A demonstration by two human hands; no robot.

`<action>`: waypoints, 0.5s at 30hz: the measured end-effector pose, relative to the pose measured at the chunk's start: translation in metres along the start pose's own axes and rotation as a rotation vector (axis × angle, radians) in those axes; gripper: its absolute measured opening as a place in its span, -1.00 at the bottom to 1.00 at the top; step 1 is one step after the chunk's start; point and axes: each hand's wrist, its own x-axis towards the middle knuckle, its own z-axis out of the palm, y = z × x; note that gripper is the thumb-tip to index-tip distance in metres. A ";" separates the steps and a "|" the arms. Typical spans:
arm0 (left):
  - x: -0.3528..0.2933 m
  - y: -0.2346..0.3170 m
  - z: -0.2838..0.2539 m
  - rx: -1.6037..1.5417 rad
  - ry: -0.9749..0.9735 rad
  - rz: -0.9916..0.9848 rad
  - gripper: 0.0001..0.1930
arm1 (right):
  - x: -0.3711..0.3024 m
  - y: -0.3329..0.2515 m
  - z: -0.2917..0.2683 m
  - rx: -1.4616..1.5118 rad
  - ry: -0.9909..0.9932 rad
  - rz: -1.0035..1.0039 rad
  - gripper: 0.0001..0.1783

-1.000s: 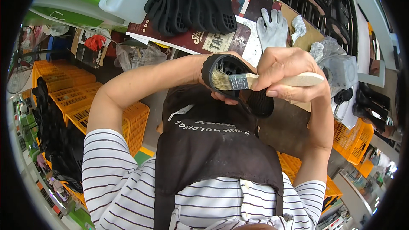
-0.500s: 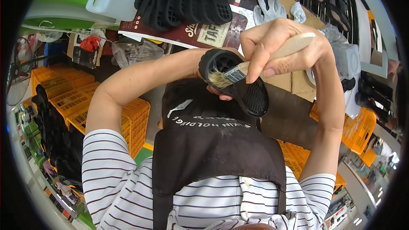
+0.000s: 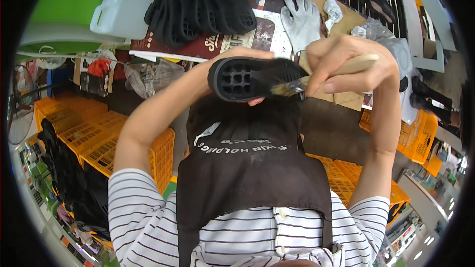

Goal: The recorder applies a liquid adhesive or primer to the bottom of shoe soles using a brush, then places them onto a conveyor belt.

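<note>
Head view. At centre, just toward 12 o'clock: a black shoe sole [image 3: 252,78], waffle-cavity side up, lying roughly level and long axis running 9 to 3. Held by the left hand [image 3: 247,64], grip closed around the sole from behind and beneath, fingertips showing over its top edge and one below its lower edge. At 2 o'clock of the sole: the right hand [image 3: 349,64], grip closed on the pale wooden handle of a paintbrush [image 3: 316,76]; handle angled up toward 2 o'clock, bristles touching the sole's right end. Both forearms rising from the lower edge and meeting above a dark apron [image 3: 247,168] worn over a striped shirt [image 3: 138,207].

Toward 12 o'clock, beyond the hands: a table [image 3: 341,17] carrying a stack of black soles [image 3: 203,0] set on edge. At 11 o'clock, just beside the stack: a white plastic jug [image 3: 121,7]. At 1 o'clock: a grey work glove [image 3: 301,15] lying flat, fingers pointing to 12, with crumpled clear plastic [image 3: 376,32] farther toward 2.

At 9 o'clock, below table level: orange plastic crates [image 3: 94,138]; more crates of the same kind at 3 to 4 o'clock.
</note>
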 end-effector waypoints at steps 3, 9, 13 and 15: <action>-0.012 -0.005 0.011 -0.037 0.053 0.354 -0.43 | -0.035 -0.022 0.018 -0.083 0.445 0.063 -0.71; -0.008 -0.032 0.029 0.114 0.293 0.811 -0.30 | -0.019 0.016 0.071 -0.520 0.998 -0.023 -0.75; -0.006 -0.039 0.024 0.190 0.171 0.838 -0.37 | 0.009 0.033 0.088 -0.733 0.946 0.013 -0.66; -0.007 -0.037 0.022 0.101 0.193 0.832 -0.37 | 0.018 0.027 0.100 -0.730 0.779 -0.079 -0.63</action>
